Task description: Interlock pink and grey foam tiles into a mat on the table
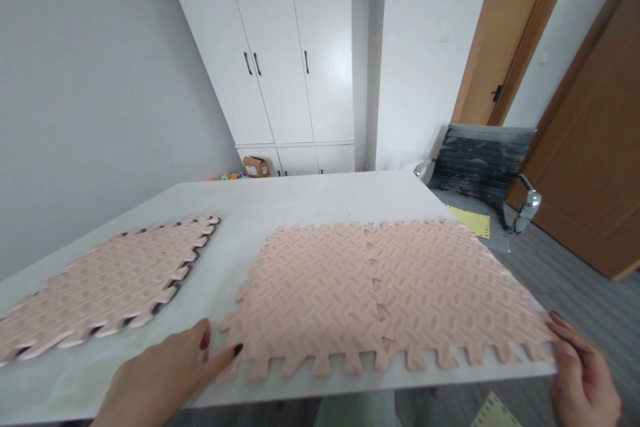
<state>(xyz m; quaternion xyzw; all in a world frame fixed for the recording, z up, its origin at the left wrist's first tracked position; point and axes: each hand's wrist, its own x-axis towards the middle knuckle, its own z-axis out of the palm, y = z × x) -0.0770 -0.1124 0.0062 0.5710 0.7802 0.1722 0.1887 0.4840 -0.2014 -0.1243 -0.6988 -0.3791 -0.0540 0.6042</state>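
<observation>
Two pink foam puzzle mats lie side by side, joined along a toothed seam: a left mat and a right mat. My left hand is at the near left corner, its thumb stretched over the left mat's edge teeth. Its index finger bends down just beside that edge, apart from the thumb. At the near right corner, my right hand has its fingers and thumb closed around the right mat's edge. Its remaining fingers are partly hidden. Further left lies a stack of similar foam mats, with dark edges showing beneath.
The white table carries all the mats. Past its right edge stands a dark office chair with a yellow sheet on its seat. White cabinets and a cardboard box are behind the table.
</observation>
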